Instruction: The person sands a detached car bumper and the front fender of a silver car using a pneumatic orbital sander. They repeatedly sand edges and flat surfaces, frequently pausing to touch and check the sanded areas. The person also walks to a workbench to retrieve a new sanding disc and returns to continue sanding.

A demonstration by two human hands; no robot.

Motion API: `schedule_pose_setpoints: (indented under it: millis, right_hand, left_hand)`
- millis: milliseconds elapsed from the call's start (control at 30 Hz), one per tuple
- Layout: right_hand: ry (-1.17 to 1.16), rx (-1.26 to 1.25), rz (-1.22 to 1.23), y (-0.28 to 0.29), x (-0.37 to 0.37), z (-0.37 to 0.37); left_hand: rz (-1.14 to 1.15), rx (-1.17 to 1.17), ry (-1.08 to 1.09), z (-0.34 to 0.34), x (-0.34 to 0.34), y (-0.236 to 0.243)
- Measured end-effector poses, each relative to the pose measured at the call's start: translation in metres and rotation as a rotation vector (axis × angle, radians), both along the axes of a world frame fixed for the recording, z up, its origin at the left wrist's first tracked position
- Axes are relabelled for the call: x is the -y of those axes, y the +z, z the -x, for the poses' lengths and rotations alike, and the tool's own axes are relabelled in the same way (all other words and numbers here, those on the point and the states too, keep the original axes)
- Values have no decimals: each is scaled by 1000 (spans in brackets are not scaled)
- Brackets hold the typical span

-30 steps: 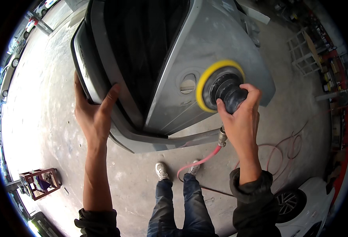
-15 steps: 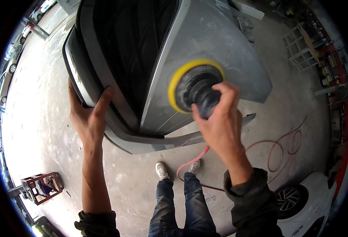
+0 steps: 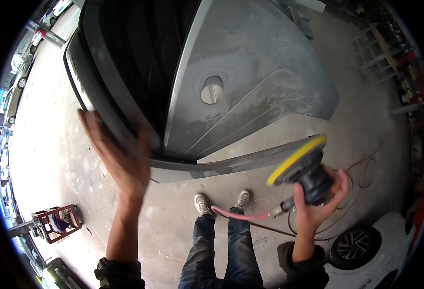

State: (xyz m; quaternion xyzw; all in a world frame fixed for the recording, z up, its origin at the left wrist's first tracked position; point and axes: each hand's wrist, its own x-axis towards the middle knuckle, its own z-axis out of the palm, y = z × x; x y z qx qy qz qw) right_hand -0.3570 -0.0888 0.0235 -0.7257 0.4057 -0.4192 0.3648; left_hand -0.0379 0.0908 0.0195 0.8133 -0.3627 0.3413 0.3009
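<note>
A grey car bumper panel [image 3: 250, 82] with a round hole and a dark grille fills the upper middle. My right hand [image 3: 320, 204] grips a black air sander [image 3: 304, 171] with a yellow disc pad, held off the panel at its lower right edge. A pink air hose [image 3: 241, 215] trails from the sander across my legs. My left hand [image 3: 118, 154], blurred and with fingers spread, sits at the bumper's lower left edge; whether it touches the panel I cannot tell.
A concrete floor [image 3: 77, 192] lies below. A small red metal stand [image 3: 55, 222] sits at lower left. A white car with a wheel [image 3: 361, 245] is at lower right. Shelving [image 3: 390, 53] stands at upper right. A thin hose [image 3: 361, 168] loops on the floor.
My right hand has pulled the sander off the panel, down and to the right. The left hand has shifted right and lower along the bumper's edge. The round hole is uncovered.
</note>
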Motion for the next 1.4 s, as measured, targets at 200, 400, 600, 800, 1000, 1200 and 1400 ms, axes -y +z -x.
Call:
schedule_pose_setpoints:
  millis: [200, 400, 600, 800, 1000, 1200, 1400]
  right_hand:
    - [54, -25, -331, -38, -58, 57]
    - [144, -87, -405, -58, -93, 71]
    - [184, -92, -343, -65, -86, 83]
    - [17, -57, -395, -65, -87, 92]
    - [-29, -135, -345, -69, -70, 129]
    - [-38, -28, -384, -63, -74, 136]
    - [42, -165, -242, -86, -79, 149]
  left_hand:
    - [-562, -125, -352, 44, 46, -14]
    - [-648, -25, -460, 44, 114, -22]
    - [-810, 17, -486, 54, 84, -42]
    - [-906, -123, -595, 81, -1, -82]
    - [-838, -179, -510, 120, -14, -92]
    - [-830, -209, -451, 124, -24, -92]
    - [-619, -210, -244, 88, -48, -66]
